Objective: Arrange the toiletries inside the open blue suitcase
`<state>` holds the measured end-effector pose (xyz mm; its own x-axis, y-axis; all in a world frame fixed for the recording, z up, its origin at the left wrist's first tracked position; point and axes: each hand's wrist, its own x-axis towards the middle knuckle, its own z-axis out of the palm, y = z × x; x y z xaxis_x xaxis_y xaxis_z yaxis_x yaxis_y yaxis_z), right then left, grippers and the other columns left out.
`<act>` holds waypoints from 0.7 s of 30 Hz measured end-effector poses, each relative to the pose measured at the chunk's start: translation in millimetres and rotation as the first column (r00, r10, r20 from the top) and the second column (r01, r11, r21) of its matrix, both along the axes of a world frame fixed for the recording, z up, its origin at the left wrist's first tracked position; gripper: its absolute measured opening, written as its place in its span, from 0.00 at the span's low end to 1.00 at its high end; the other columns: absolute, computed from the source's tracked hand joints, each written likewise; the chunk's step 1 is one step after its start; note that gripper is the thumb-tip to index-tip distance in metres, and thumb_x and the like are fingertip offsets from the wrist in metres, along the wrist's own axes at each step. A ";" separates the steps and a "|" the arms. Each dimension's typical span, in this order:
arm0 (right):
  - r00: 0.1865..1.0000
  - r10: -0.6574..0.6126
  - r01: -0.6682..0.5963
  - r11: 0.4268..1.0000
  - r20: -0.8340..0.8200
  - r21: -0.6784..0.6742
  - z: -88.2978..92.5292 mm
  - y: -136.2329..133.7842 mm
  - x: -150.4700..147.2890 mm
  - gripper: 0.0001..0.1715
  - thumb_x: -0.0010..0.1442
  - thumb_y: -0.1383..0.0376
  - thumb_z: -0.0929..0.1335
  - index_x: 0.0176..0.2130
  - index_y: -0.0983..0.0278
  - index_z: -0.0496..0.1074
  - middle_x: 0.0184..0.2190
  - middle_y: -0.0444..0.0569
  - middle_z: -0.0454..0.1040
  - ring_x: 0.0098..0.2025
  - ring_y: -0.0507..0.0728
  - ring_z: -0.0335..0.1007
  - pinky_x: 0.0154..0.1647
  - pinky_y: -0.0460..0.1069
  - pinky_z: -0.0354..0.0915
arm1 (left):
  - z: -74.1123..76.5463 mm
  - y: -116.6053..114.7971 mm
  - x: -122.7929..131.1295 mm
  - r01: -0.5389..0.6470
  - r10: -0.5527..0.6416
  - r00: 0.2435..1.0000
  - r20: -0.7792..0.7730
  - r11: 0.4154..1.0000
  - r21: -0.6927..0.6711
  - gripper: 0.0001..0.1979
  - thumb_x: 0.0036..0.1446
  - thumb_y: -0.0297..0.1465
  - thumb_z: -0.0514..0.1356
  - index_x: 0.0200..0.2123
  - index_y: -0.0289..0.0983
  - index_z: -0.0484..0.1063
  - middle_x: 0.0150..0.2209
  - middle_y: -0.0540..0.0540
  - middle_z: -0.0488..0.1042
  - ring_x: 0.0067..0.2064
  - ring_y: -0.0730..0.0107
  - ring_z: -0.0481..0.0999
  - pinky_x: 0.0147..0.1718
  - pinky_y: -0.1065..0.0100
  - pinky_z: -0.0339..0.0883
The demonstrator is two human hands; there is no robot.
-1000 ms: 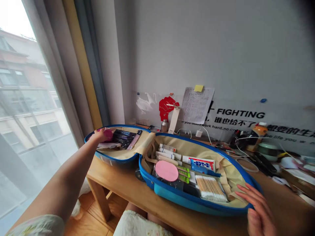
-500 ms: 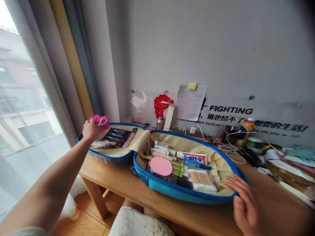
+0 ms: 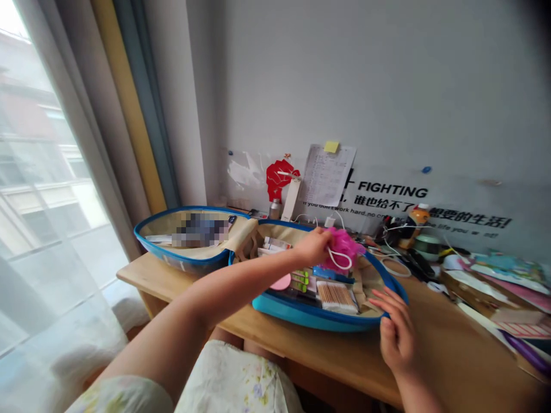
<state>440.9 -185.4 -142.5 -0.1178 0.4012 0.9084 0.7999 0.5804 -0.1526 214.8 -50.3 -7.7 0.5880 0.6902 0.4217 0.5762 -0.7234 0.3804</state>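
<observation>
My left hand (image 3: 316,246) is closed on a pink mesh bath puff (image 3: 344,245) with a white cord loop, above the right half of an open blue suitcase (image 3: 301,320). My right hand (image 3: 398,330) has its fingers apart at the right rim of the case, holding nothing. Below the puff lie a pack of cotton swabs (image 3: 337,297), bright green items (image 3: 300,281), a blue item (image 3: 344,277) and a pink oval thing (image 3: 281,282) partly behind my arm. White tubes (image 3: 274,245) rest at the back. The puff and hand cover the toothpaste area.
The suitcase's left half (image 3: 202,255) holds dark items under a blurred patch. The case rests on a wooden desk (image 3: 439,338). Behind it stand a small bottle (image 3: 274,209) and a white upright item (image 3: 291,199). Cables, an orange-topped bottle (image 3: 417,221) and papers crowd the right.
My left hand has carried the bath puff from above the suitcase's left half over to the right half. My right hand stays by the right rim. The view has shifted slightly.
</observation>
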 end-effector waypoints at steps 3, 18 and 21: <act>1.000 -0.004 0.004 1.000 0.003 -0.004 2.0 -1.0 -1.1 0.19 0.68 0.58 0.56 0.46 0.62 0.72 0.46 0.56 0.75 0.58 0.66 0.66 0.55 0.66 0.64 | -17.0 -6.9 34.8 0.024 -0.030 0.995 -0.098 0.998 -0.056 0.12 0.57 0.23 0.57 0.45 0.32 0.73 0.45 0.39 0.71 0.44 0.65 0.75 0.47 0.67 0.69; 1.000 -0.003 0.003 1.000 -0.003 0.019 2.2 2.8 0.3 0.20 0.68 0.58 0.57 0.44 0.62 0.73 0.45 0.57 0.75 0.57 0.66 0.67 0.55 0.65 0.65 | -22.8 -5.2 7.6 0.361 -0.380 0.915 -0.136 0.921 -0.145 0.23 0.62 0.27 0.55 0.60 0.37 0.64 0.59 0.37 0.68 0.65 0.57 0.61 0.62 0.56 0.59; 1.000 0.010 -0.010 1.000 -0.001 0.024 2.0 3.9 1.1 0.20 0.68 0.58 0.57 0.45 0.63 0.73 0.45 0.57 0.75 0.58 0.67 0.67 0.55 0.65 0.65 | -10.9 -15.9 -30.1 0.389 -0.393 0.919 -0.042 0.918 -0.077 0.19 0.63 0.28 0.55 0.56 0.37 0.68 0.58 0.38 0.69 0.62 0.61 0.65 0.61 0.60 0.59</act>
<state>442.0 -181.5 -140.5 -0.1203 0.3785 0.9177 0.7941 0.5915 -0.1399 184.7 -66.2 -18.5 0.8376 0.4257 0.3422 0.2742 -0.8696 0.4106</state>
